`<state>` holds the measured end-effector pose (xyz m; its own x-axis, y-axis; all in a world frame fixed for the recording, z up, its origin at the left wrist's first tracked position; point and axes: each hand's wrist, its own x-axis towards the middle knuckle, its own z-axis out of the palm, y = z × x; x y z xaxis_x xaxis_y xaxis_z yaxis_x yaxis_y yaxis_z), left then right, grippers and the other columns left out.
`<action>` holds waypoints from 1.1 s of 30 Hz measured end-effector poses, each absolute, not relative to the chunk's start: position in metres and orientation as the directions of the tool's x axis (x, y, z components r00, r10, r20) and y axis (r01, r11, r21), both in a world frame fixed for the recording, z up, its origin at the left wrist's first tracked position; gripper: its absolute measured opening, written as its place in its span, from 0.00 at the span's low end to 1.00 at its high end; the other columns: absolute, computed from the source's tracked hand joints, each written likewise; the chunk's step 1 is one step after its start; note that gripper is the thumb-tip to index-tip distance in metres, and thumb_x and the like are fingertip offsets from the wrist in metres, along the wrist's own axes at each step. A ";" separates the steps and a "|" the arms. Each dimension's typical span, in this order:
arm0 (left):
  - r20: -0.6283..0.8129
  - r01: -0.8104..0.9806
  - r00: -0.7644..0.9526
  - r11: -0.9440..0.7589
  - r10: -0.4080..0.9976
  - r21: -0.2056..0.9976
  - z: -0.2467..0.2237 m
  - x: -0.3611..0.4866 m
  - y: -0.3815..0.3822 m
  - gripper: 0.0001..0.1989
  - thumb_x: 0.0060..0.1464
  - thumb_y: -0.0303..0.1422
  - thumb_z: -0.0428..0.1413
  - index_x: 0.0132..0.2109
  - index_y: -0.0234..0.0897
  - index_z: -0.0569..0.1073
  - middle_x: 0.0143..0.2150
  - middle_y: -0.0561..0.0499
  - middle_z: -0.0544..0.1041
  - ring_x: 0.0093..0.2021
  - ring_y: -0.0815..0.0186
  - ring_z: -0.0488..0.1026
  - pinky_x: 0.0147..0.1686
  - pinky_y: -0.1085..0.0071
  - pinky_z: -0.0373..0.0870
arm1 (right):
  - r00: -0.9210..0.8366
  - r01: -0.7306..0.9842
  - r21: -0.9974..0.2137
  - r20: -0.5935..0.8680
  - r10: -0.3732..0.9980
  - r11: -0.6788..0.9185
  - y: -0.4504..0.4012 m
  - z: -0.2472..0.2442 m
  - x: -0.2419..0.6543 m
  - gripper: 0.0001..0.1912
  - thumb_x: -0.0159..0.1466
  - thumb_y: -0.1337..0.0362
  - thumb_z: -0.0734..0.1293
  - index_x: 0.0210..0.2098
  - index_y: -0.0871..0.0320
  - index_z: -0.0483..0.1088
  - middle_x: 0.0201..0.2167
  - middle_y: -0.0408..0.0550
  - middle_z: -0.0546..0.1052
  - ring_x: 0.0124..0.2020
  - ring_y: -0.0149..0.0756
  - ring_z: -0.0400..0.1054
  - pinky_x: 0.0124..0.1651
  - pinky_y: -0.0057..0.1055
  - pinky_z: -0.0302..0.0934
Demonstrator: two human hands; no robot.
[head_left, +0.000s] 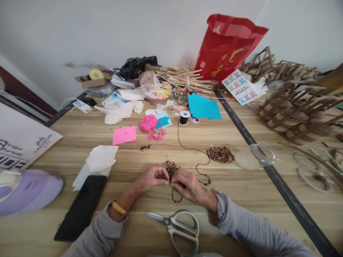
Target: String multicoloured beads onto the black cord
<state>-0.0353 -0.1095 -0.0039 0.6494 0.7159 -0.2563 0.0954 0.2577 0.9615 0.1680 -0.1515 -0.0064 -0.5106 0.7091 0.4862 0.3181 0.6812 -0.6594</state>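
Observation:
My left hand and my right hand meet in front of me, fingertips pinched together at the end of a thin black cord bracelet. Its small loop, with a bead or two on it, hangs below the fingers. Just behind my fingertips is a pile of loose multicoloured beads, partly hidden by the hands. A black cord runs from a spool down to several threaded beads beside my right hand. Scissors with pale handles lie partly open nearest me.
Strung beads lie right of the cord. A phone and white paper lie left. Pink yarn, a pink card and blue sheets sit farther back. Woven baskets and a red bag stand behind.

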 end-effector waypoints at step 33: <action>-0.243 0.165 0.635 0.179 0.733 0.970 0.005 -0.031 -0.113 0.08 0.44 0.32 0.63 0.29 0.30 0.77 0.26 0.52 0.76 0.28 0.69 0.68 0.33 0.74 0.62 | -0.516 0.329 -0.639 0.495 0.699 0.695 -0.153 -0.003 0.166 0.04 0.67 0.69 0.59 0.38 0.57 0.64 0.31 0.48 0.72 0.32 0.34 0.66 0.34 0.29 0.62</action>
<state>-0.0312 -0.1129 0.0053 0.6349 0.7333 -0.2433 0.1648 0.1792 0.9699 0.1662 -0.1534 -0.0028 -0.5158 0.6991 0.4952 0.3293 0.6954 -0.6388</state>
